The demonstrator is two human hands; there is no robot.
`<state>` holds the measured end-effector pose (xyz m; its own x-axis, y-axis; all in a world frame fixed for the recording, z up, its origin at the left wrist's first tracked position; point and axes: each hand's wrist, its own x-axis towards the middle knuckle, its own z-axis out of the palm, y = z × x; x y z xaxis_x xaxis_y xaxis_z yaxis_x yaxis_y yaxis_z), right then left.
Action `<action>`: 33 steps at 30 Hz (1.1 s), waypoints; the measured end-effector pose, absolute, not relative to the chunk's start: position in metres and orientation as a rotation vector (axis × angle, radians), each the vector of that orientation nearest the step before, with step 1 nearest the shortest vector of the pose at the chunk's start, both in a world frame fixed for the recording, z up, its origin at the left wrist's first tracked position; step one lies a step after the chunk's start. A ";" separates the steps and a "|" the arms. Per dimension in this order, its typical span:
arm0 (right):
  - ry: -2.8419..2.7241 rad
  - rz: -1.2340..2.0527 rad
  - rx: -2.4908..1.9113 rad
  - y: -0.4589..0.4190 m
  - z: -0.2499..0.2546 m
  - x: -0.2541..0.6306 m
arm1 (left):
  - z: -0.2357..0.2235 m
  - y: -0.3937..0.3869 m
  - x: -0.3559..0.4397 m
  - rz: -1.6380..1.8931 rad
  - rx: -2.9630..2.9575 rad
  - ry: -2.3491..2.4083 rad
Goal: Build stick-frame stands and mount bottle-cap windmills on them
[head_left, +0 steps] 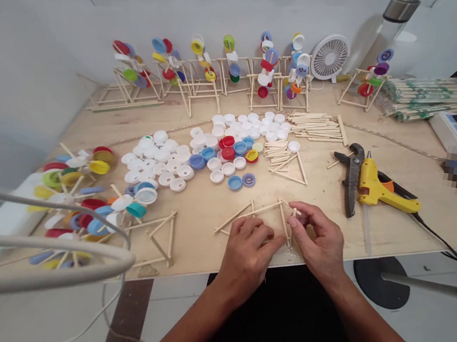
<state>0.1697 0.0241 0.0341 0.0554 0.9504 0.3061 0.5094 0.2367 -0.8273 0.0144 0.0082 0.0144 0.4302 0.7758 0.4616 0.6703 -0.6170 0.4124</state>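
A frame of thin wooden sticks lies on the table in front of me, its triangular ends joined by crosspieces. My left hand is closed over the frame's near side, with its fingertips partly hiding the lower sticks. At the frame's right corner, my right hand pinches a short light stick end between thumb and fingers. Whether that piece is joined to the frame, I cannot tell. Beyond my hands lies a small stick triangle, next to loose short sticks.
A yellow glue gun and black-handled cutters lie right. White bottle caps cover the middle. Finished cap wheels on stick stands line the wall near a small fan. Cap wheels pile up left, behind a white cable.
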 end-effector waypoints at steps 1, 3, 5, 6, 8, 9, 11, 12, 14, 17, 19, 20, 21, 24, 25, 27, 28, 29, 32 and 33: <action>-1.592 0.606 -1.392 0.024 0.033 0.170 | 0.014 0.008 0.014 0.938 2.517 1.278; -1.595 0.621 -1.377 0.024 0.032 0.170 | 0.014 0.009 0.014 0.924 2.526 1.273; -1.595 0.635 -1.370 0.025 0.030 0.170 | 0.013 0.009 0.013 0.912 2.533 1.271; -1.596 0.641 -1.369 0.025 0.030 0.171 | 0.013 0.010 0.013 0.911 2.534 1.269; -1.599 0.657 -1.370 0.025 0.029 0.171 | 0.012 0.010 0.012 0.914 2.531 1.259; -1.602 0.670 -1.371 0.025 0.028 0.172 | 0.012 0.010 0.012 0.917 2.527 1.255; -1.602 0.710 -1.373 0.025 0.027 0.173 | 0.012 0.010 0.011 0.918 2.518 1.251; -1.600 0.733 -1.372 0.025 0.026 0.174 | 0.012 0.011 0.011 0.916 2.514 1.250; -1.597 0.772 -1.363 0.026 0.026 0.176 | 0.012 0.011 0.011 0.915 2.508 1.247; -1.607 0.788 -1.344 0.027 0.026 0.178 | 0.012 0.011 0.011 0.928 2.505 1.242; -1.620 0.779 -1.346 0.028 0.027 0.179 | 0.012 0.011 0.011 0.931 2.505 1.242; -1.626 0.773 -1.350 0.028 0.027 0.179 | 0.011 0.011 0.011 0.930 2.505 1.241; -1.633 0.767 -1.352 0.028 0.028 0.179 | 0.011 0.011 0.010 0.931 2.504 1.239; -1.656 0.767 -1.340 0.029 0.028 0.180 | 0.011 0.011 0.010 0.942 2.503 1.233; -1.663 0.772 -1.334 0.030 0.028 0.180 | 0.011 0.011 0.010 0.950 2.503 1.232; -1.679 0.778 -1.325 0.030 0.028 0.181 | 0.010 0.011 0.011 0.959 2.501 1.231; -1.688 0.779 -1.322 0.031 0.028 0.182 | 0.010 0.011 0.011 0.959 2.500 1.232; -1.695 0.776 -1.318 0.031 0.028 0.182 | 0.010 0.011 0.011 0.958 2.499 1.234; -1.708 0.771 -1.309 0.031 0.029 0.182 | 0.010 0.011 0.010 0.947 2.502 1.243; -1.708 0.771 -1.309 0.031 0.029 0.182 | 0.010 0.011 0.010 0.943 2.505 1.245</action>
<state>0.1816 0.0315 0.0292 -0.1126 0.9631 0.2444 0.4539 0.2687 -0.8496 0.0103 0.0108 0.0103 0.4450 0.7699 0.4575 0.6494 -0.6292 0.4272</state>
